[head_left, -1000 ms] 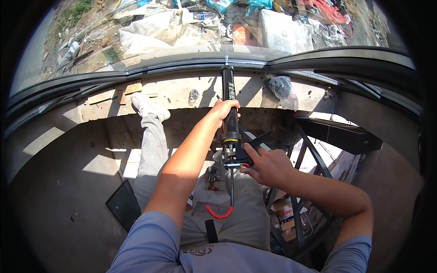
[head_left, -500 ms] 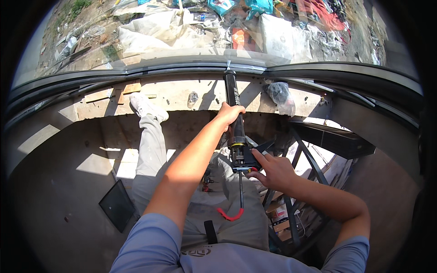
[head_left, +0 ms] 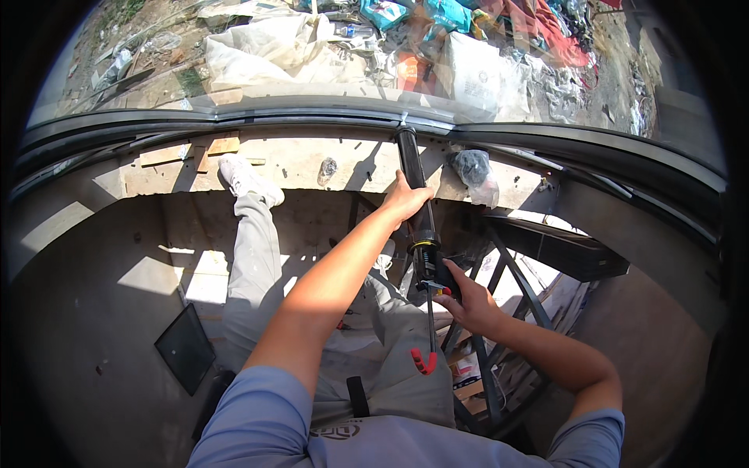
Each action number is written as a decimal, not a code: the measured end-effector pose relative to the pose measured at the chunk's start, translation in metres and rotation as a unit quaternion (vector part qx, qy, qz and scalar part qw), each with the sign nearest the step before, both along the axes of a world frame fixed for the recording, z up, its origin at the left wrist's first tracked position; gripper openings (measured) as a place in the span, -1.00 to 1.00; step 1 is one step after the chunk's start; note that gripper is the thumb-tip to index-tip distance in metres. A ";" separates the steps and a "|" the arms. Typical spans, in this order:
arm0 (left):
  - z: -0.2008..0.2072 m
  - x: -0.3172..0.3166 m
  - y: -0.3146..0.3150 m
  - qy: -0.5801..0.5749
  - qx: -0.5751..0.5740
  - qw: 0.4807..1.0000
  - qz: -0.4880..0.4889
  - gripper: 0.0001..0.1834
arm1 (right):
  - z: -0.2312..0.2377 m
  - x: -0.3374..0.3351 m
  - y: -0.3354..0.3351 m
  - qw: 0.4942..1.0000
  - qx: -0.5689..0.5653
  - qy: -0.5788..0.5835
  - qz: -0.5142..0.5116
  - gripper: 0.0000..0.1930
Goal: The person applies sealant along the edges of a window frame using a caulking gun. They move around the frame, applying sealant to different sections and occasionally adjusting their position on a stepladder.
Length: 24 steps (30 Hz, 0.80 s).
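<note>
Black caulking gun point(head_left: 420, 222) is slanting over the near edge of the sill point(head_left: 289, 160), yellow ring point(head_left: 424, 243) circling its barrel point(head_left: 409, 150), red hook point(head_left: 424, 363) ending its rod point(head_left: 430, 320), pale nozzle point(head_left: 403, 119) pointing toward the window frame point(head_left: 312, 115). Grip: left hand point(head_left: 406, 199) is wrapping the barrel; right hand point(head_left: 474, 304) is holding the handle point(head_left: 444, 277).

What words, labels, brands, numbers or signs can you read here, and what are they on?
Grey-blue shirt: a dark printed emblem on the front, with tiny marks under it; I'm leaving its lettering uncopied.
White sack outside: faint print, too small and washed out to read.
Caulking gun: no readable text on the black barrel.
I can make out no other clear lettering, numbers or signs.
</note>
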<state>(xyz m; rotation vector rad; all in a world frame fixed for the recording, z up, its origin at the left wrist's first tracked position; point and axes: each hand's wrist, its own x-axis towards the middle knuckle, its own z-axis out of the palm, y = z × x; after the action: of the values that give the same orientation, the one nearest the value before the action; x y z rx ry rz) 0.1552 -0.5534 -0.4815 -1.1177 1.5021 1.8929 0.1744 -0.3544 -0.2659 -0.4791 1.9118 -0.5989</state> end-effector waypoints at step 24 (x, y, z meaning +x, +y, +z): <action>0.033 -0.002 -0.040 0.030 -0.160 0.965 -0.208 0.10 | -0.095 0.147 -0.084 0.877 -0.181 -0.184 -0.405 -0.30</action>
<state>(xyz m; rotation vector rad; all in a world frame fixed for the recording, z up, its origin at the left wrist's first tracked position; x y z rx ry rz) 0.1534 -0.5933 -0.4487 -0.7906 1.9489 1.4446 0.3219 -0.4383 -0.3610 0.2467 1.5713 -1.4963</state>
